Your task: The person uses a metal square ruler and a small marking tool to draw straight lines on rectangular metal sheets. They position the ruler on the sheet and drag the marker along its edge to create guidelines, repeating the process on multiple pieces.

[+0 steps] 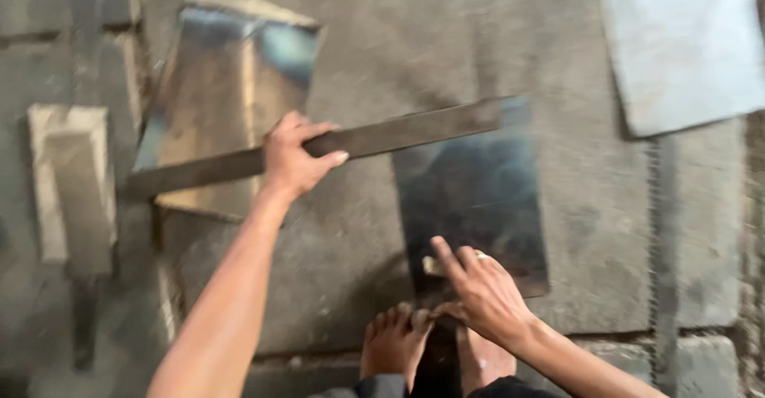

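Bar (pixel 398 133): one, long, flat, dark metal, lying at a slant from lower left to upper right, right end over the top edge of the dark sheet (pixel 478 207). Held near its middle by left hand (pixel 296 157), fingers wrapped over the top edge, thumb pointing right along the face. Grip firm.

Dark sheet: one, rectangular, glossy, flat on the concrete floor (pixel 382 47), near edge close to the feet. Right hand (pixel 482 290) resting at that near edge, fingers spread and extended, not clenched. Small pale object (pixel 434 266) under the fingers; kind cannot be told, and whether pinched or merely touched cannot be told.

Sheets counted: three. Second sheet (pixel 231 87) upper left, shiny, reflecting brown and blue, partly under the bar's left half. Third sheet (pixel 685 43) upper right, pale grey, matte, well apart from both hands.

Feet (pixel 398 342): two, bare, at bottom centre, just beside the right hand, toes at the dark sheet's near edge.

Block (pixel 72 183): one, pale, rectangular, at left on the floor, apart from the bar's left end.

Strip (pixel 661 231): one, thin, dark, running vertically at right; edge looks toothed, too blurred for certainty.

No labels, packages or signs legible. Picture motion-blurred throughout.
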Tool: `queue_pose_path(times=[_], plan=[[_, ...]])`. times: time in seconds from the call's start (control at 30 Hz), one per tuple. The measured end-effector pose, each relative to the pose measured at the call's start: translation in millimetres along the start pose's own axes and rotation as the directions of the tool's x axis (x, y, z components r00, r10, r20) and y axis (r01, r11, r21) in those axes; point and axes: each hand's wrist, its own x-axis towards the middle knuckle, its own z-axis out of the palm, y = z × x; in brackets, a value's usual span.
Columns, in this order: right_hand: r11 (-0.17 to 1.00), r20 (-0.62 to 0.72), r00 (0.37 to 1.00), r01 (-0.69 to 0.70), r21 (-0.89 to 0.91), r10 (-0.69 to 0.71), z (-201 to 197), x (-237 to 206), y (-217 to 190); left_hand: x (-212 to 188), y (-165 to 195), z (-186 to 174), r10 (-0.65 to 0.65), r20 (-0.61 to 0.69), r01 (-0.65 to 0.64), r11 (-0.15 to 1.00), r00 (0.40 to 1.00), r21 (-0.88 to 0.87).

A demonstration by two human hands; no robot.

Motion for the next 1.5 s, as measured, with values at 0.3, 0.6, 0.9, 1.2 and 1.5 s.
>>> queue_pose_path(times=[0.3,0.6,0.9,1.2,1.5], plan=[[0.952,0.012,0.996,0.091,-0.293,-0.092,-69,63,16,-19,80,20,-0.047,-0.024,0.045,0.994,0.999,-0.096],[0.959,-0.122,0.951,0.284,-0.019,-0.284,-30,43,6,-28,131,73,0.125,0.024,-0.126,0.992,0.992,0.029],[0.881,-0.32,0.945,0.096,0.463,0.065,-29,-17,13,-41,125,89,0.14,0.088,-0.144,0.989,0.986,0.038],[0.813,-0.424,0.832,-0.053,0.581,0.357,-11,-30,51,-46,125,95,0.106,0.125,-0.111,0.993,0.986,0.033],[0.885,-0.5,0.782,-0.137,0.445,0.373,-2,-31,98,-45,129,92,0.11,0.127,-0.117,0.992,0.986,0.048]])
